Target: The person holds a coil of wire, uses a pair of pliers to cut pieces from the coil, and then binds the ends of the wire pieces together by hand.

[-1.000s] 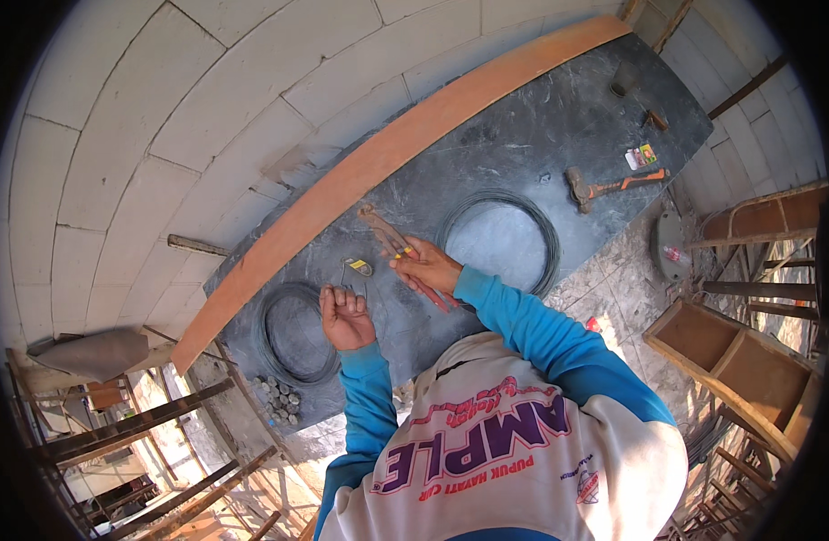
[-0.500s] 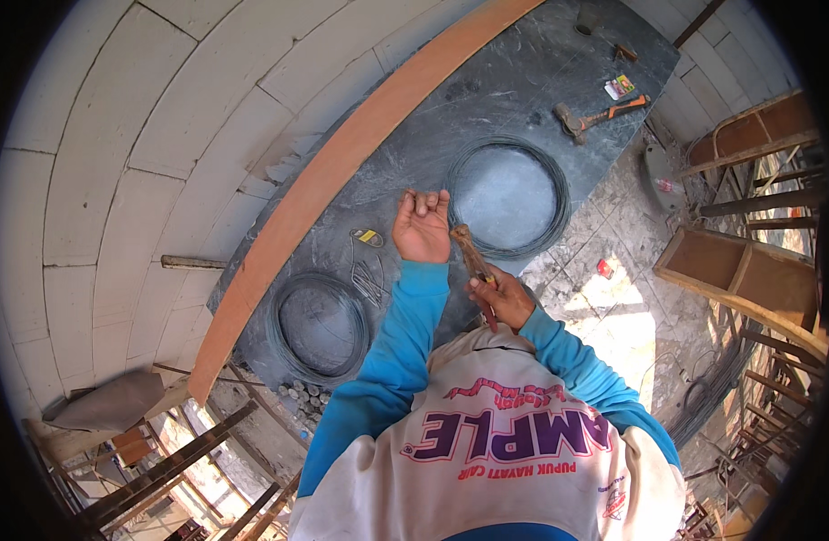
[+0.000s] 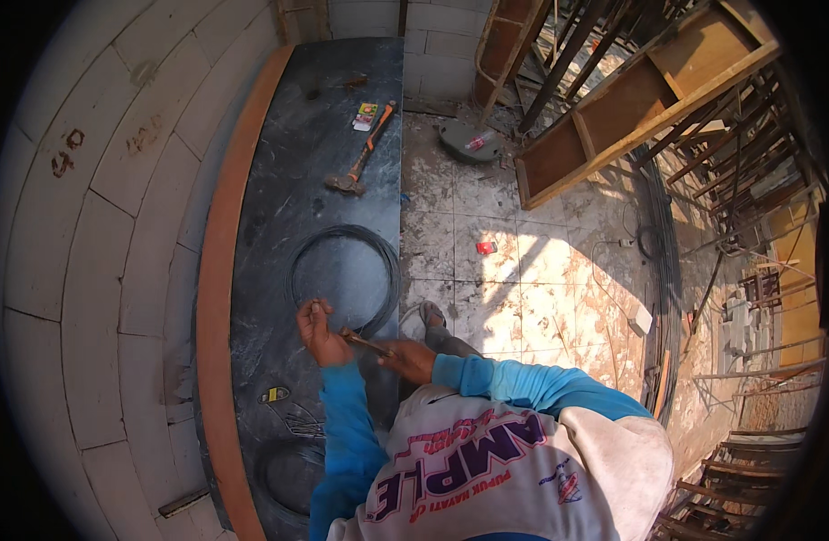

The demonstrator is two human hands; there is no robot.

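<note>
Black tabletop [image 3: 288,189], scuffed and dusty, with a coil of dark wire [image 3: 394,281] flat on top, just past the hands and close to the right-hand edge. Right hand [image 3: 410,361] closed firmly around a pair of pliers [image 3: 368,343], nose toward the left hand [image 3: 317,335]. Can't make out any wire in the bite. Left hand half curled, up by the near side of the coil, fingertips drawn in together. Maybe pinching something thin, maybe nothing, honestly can't tell.

As for progress, just going by the look of things: early-ish, at a guess. On the done side, pliers out and in hand, plus a little bunch of thin wires [image 3: 302,422] on the table beside the blue sleeve [image 3: 350,415], near a small yellow-and-black item [image 3: 275,395]. Possibly cut lengths, but don't quote that. On the left-to-do side, plenty of wire in that ring, and a second coil [image 3: 261,469] lower down, partly hidden behind the sleeve. No clearly finished piece to point at.

Elsewhere: hammer [image 3: 364,158] lying untouched toward the far end, small packet [image 3: 365,117] right beside the handle, long orange-brown board [image 3: 218,343] along the table's left side.
</note>
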